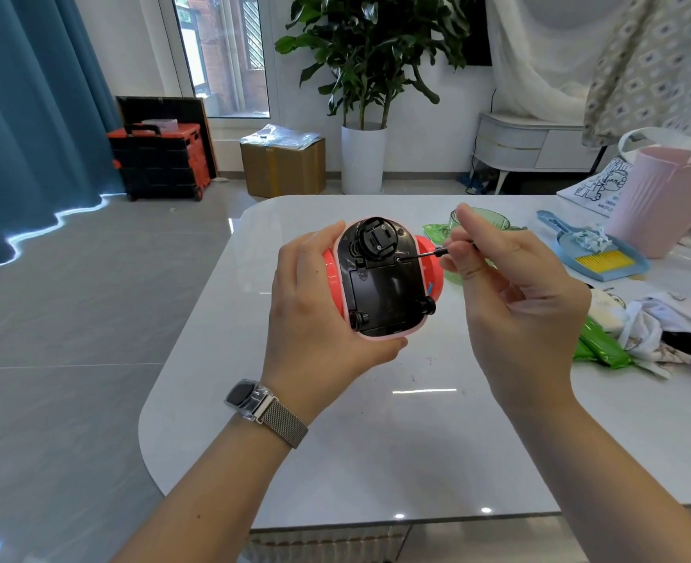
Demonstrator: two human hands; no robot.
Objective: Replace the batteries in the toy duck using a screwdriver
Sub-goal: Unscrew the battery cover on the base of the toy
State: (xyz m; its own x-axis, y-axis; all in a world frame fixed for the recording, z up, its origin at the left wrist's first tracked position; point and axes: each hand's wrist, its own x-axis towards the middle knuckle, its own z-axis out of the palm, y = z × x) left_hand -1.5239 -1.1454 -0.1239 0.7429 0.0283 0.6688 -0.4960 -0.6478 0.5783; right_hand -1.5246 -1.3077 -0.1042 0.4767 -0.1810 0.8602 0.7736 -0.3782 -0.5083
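My left hand (315, 302) grips the toy duck (384, 278) above the white table (376, 440), turned so its black underside faces me. The toy has a pink rim, red side parts and two small black wheels near the bottom. A closed battery cover fills the lower half of the underside. My right hand (506, 286) pinches a thin black screwdriver (425, 254), its tip resting in a screw at the cover's upper right. Most of the screwdriver handle is hidden in my fingers.
A green glass cup (482, 221) stands just behind my right hand. To the right lie a blue dustpan with a yellow brush (595, 253), a pink bin (668, 197), a green packet (599, 347) and crumpled cloth (668, 331). The table's left edge curves near my left wrist.
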